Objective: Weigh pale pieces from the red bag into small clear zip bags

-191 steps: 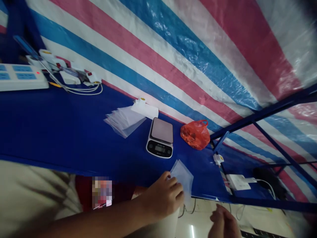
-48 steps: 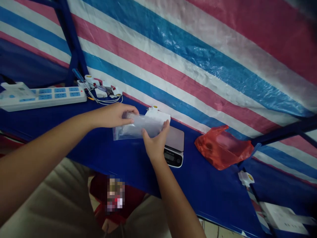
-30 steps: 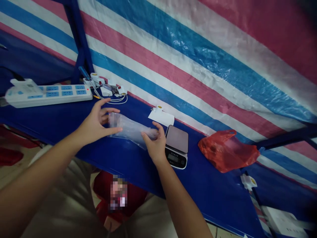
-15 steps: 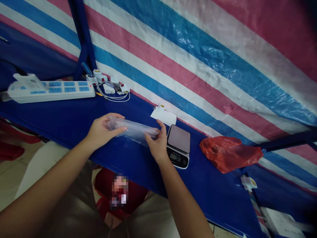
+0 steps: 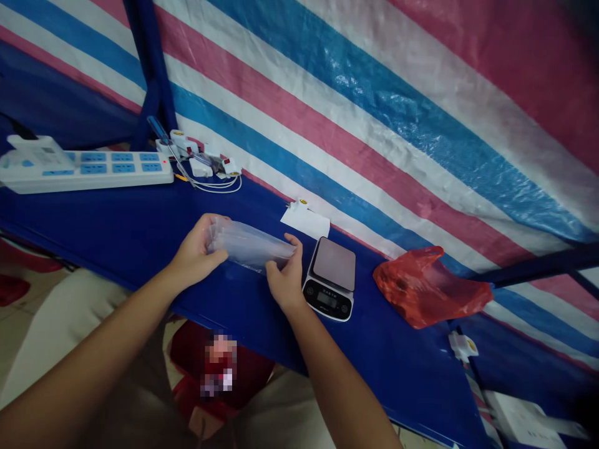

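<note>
A clear plastic bag (image 5: 250,244), or a small stack of such bags, is stretched between my two hands above the blue table (image 5: 369,368). My left hand (image 5: 196,251) grips its left end, thumb in front and fingers behind. At the other end my right hand (image 5: 286,274) pinches the plastic, with the index finger raised along the edge. Just right of that hand stands a digital kitchen scale (image 5: 332,274) with a grey weighing plate and a black display panel.
On the left lies a white power strip (image 5: 93,171). A blue-handled screwdriver (image 5: 161,134) leans on plugs and a coiled white cable (image 5: 218,185). Behind the scale is white paper (image 5: 306,219). A red plastic bag (image 5: 425,287) lies to the right. Striped sheeting (image 5: 327,112) closes off the back.
The view has shifted slightly, so the table's things sit a little further left. Both hands keep hold of the clear plastic, which now looks smoother and more spread, and the right hand is lower.
</note>
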`<action>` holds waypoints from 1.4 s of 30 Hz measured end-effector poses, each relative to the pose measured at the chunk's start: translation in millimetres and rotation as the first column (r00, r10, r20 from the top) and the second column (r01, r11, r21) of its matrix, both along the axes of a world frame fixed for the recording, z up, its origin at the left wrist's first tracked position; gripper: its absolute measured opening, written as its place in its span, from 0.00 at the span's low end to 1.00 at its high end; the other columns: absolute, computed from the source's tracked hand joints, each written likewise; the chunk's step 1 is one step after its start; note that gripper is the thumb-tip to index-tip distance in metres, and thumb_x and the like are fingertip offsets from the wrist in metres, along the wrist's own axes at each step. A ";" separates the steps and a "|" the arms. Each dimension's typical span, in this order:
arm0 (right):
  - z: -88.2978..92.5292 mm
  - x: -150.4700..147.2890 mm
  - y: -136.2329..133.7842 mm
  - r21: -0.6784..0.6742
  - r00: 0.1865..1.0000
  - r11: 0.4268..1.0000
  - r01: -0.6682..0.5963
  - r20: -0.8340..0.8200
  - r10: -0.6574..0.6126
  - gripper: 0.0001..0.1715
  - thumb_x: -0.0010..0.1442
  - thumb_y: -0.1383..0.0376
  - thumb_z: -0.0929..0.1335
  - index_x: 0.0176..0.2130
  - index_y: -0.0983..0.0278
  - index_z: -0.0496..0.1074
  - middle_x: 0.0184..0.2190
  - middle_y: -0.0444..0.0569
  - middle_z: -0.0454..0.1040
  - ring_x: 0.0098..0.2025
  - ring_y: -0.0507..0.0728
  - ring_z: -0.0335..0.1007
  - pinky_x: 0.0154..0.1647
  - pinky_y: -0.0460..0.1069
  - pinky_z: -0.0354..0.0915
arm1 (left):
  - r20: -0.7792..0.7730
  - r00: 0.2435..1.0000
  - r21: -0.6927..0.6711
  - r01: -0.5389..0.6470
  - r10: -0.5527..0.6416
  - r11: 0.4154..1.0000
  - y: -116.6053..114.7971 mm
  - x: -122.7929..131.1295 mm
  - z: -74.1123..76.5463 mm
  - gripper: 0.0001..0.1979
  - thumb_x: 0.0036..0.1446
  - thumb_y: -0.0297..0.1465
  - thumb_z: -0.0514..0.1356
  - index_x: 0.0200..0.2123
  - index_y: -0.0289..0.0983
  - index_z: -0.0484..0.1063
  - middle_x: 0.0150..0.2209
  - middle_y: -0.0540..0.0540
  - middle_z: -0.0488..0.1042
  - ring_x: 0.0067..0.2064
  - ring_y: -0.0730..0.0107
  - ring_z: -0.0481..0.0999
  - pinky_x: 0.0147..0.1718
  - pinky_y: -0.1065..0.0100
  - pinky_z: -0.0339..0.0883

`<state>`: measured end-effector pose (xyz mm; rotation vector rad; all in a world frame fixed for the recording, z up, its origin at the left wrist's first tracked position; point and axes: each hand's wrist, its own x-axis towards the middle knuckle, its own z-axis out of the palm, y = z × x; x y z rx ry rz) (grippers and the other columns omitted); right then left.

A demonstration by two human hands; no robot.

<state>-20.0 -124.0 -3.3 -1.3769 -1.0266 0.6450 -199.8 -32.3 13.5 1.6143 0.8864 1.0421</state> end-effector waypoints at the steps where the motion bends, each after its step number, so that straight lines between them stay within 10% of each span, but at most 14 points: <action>1: -0.4 -0.2 0.2 0.003 1.000 1.000 -0.004 0.014 0.004 0.40 0.48 0.72 0.67 0.59 0.59 0.59 0.39 0.45 0.67 0.35 0.54 0.65 0.38 0.51 0.66 | 0.011 1.000 0.001 0.001 -0.001 1.000 -0.7 0.5 -0.9 0.30 0.41 0.27 0.59 0.51 0.39 0.63 0.43 0.48 0.73 0.37 0.68 0.74 0.32 0.66 0.68; 28: -0.3 1.6 6.4 0.037 0.998 0.999 0.020 -0.060 -0.017 0.31 0.51 0.69 0.64 0.55 0.59 0.59 0.42 0.46 0.65 0.34 0.53 0.64 0.33 0.49 0.64 | 0.016 0.996 0.007 -0.093 0.092 0.996 4.9 7.9 -12.8 0.18 0.49 0.36 0.61 0.45 0.40 0.67 0.39 0.48 0.74 0.41 0.63 0.75 0.44 0.61 0.69; 42: -6.8 3.7 10.6 0.002 0.999 1.000 0.016 -0.040 -0.016 0.31 0.51 0.72 0.63 0.54 0.58 0.58 0.40 0.45 0.66 0.29 0.52 0.62 0.31 0.49 0.63 | 0.097 0.991 -0.029 -0.085 0.088 0.996 0.5 7.6 -5.7 0.20 0.40 0.29 0.59 0.41 0.41 0.67 0.32 0.51 0.69 0.31 0.69 0.68 0.30 0.66 0.63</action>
